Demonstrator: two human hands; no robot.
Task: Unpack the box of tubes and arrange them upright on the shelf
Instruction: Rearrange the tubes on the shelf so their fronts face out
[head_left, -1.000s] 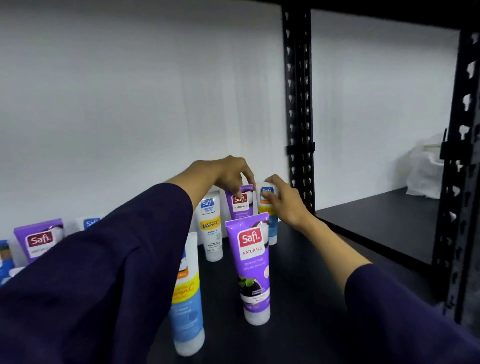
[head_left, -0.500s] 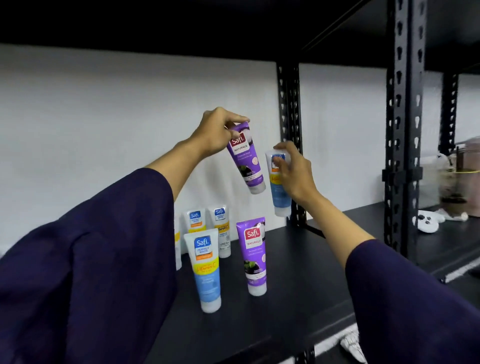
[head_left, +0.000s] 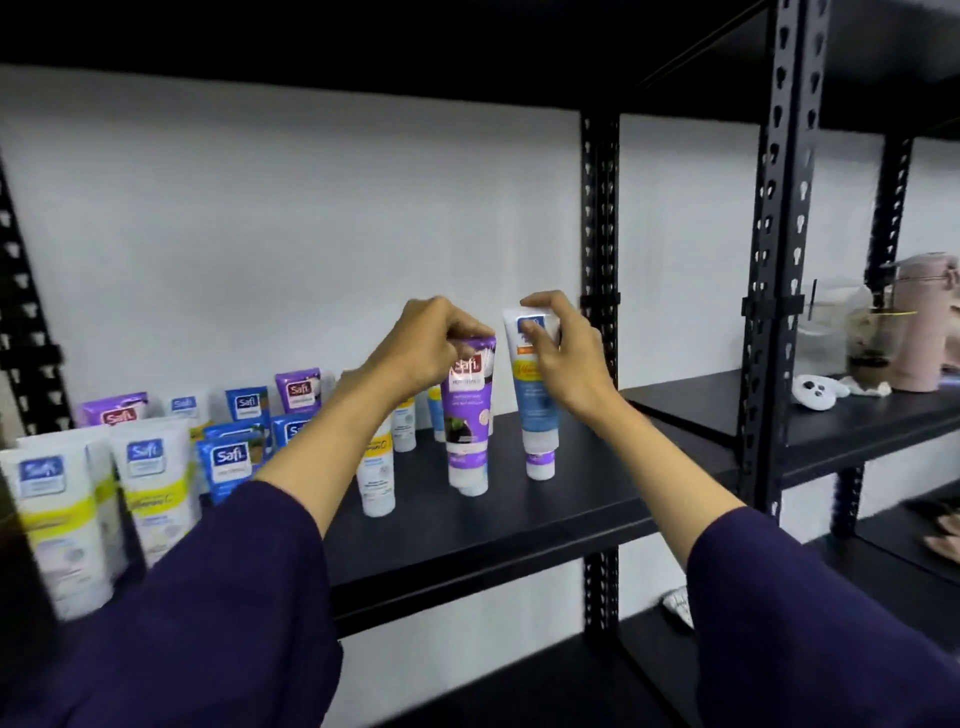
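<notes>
My left hand (head_left: 423, 348) pinches the crimped top of a purple tube (head_left: 467, 410), held upright, cap down, over the black shelf (head_left: 519, 519). My right hand (head_left: 563, 358) grips a blue and white tube (head_left: 535, 405) near its top, also cap down. Whether either cap touches the shelf I cannot tell, since another tube's cap seems to show just below each. A white and yellow tube (head_left: 376, 478) stands to the left, partly behind my left forearm. Several more tubes stand further back.
Several white, blue and purple boxes (head_left: 150, 483) fill the shelf's left part. A black slotted upright (head_left: 600, 260) stands just behind my right hand. The neighbouring shelf on the right holds a white controller (head_left: 818, 392), a jar and a pink container (head_left: 930, 322).
Both hands have come down from mid-air with their tubes to just above the shelf. The purple tube has turned from tilted to upright. The view has pulled back and shifted left.
</notes>
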